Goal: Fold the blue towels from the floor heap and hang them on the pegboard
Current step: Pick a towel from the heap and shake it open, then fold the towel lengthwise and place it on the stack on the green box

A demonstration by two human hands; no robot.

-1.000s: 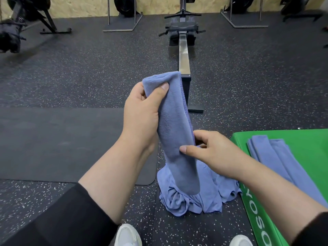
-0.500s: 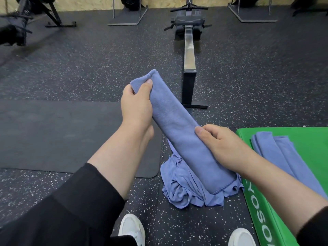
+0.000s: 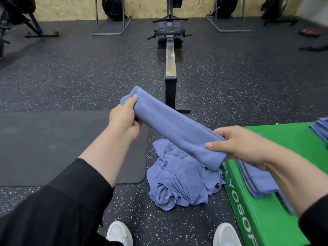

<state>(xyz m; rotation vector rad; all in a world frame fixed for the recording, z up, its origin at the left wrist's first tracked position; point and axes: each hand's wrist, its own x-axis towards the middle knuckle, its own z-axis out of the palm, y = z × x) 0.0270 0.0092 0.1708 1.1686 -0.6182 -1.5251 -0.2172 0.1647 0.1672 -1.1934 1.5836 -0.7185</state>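
Shoes (image 3: 119, 234), white, show at the bottom edge on speckled black rubber flooring (image 3: 71, 82), with black sleeves (image 3: 53, 210) reaching up from either side. Just beyond the toes lies the heap of blue towels (image 3: 179, 181), crumpled on the floor and touching the side of a green plyo box (image 3: 257, 215) at the right. On the box's top rest folded blue towels (image 3: 255, 180), partly hidden by the right forearm, and another stack (image 3: 321, 128) sits at its far right edge.

Above the heap, both hands hold one folded towel (image 3: 174, 125) stretched into a long narrow band that slants from upper left to lower right. The right hand (image 3: 239, 144) grips its nearer, lower end, thumb on top and fingers curled underneath. The left hand (image 3: 124, 118) pinches the farther, higher end, thumb pressed on the upper face.

To the left lies a dark mat (image 3: 62, 144). Farther off, a rowing machine (image 3: 170, 55) runs straight away toward a chipboard wall (image 3: 71, 8), with more machines standing along it. No pegboard can be made out in this view.
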